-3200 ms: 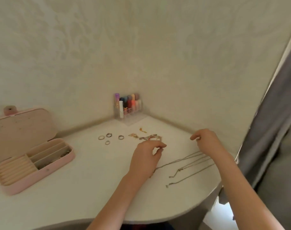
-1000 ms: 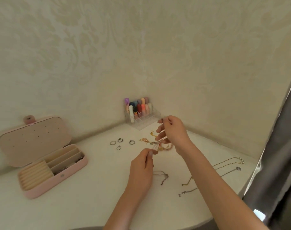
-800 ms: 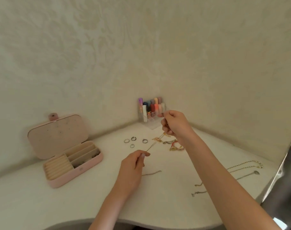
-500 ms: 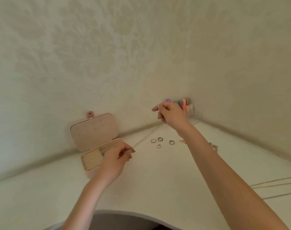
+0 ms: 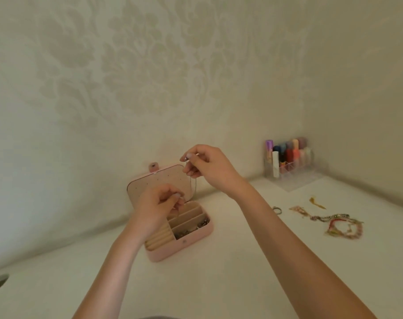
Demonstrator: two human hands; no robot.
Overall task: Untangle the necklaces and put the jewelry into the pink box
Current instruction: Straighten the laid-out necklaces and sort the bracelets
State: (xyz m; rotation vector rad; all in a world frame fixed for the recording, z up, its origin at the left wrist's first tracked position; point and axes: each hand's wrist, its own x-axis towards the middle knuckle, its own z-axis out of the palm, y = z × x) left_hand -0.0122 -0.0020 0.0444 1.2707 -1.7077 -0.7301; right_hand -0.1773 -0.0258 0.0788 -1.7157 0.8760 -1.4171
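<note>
Pink box [image 5: 181, 246] lies open on the white table [image 5: 219, 284] near its back edge, lid against the wall; the right hand [image 5: 206, 168] pinches a thin chain [image 5: 194, 187] above it, the left hand [image 5: 160, 204] pinches the chain's lower end over the compartments; bracelets [image 5: 338, 224] lie toward the table's right corner, beside a clear rack of bottles [image 5: 288, 157].

Both bare forearms are extended away from the body, toward the far left. The left hand [image 5: 158, 207] is held lower and nearer, its fingers curled with thumb and fingertips pinched together. The right hand [image 5: 207, 168] is raised farther off, just above it, with thumb and forefinger closed in a fine pinch.
</note>
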